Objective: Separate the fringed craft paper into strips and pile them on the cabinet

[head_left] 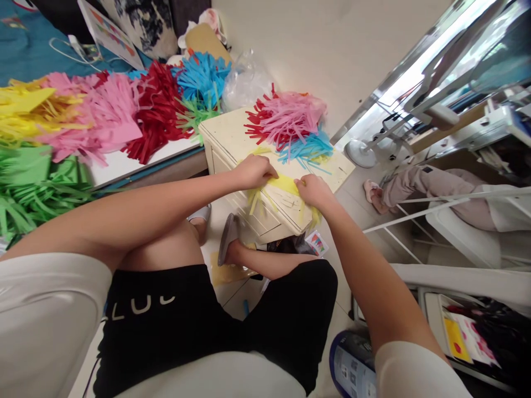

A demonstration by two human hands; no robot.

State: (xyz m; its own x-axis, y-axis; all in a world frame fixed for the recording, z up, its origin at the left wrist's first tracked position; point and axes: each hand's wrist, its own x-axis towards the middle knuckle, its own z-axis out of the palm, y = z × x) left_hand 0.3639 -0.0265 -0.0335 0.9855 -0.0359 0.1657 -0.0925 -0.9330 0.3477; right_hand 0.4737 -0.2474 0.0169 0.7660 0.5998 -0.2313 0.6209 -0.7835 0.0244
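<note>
Over the front of a small cream cabinet (226, 130), both hands grip a piece of yellow fringed tissue paper (284, 185). My left hand (254, 172) is closed on its left end, and my right hand (314, 190) pinches the right end. Between them the uncut band is stretched, and its thin strips hang down at either side. Just beyond my hands, a pile of pink fringed paper (290, 119) with red edges lies on the cabinet top. Light blue fringed paper (309, 149) sits at its near side. My fingertips are partly hidden by the curl of the hands.
On the left, a white surface (124, 168) carries heaps of yellow, pink, green, red and blue fringed paper (203, 80). A clear plastic bag (248, 83) stands behind the cabinet. At right are another person's leg (431, 190) and a white chair (464, 235). A blue-rimmed container (352, 365) stands at lower right.
</note>
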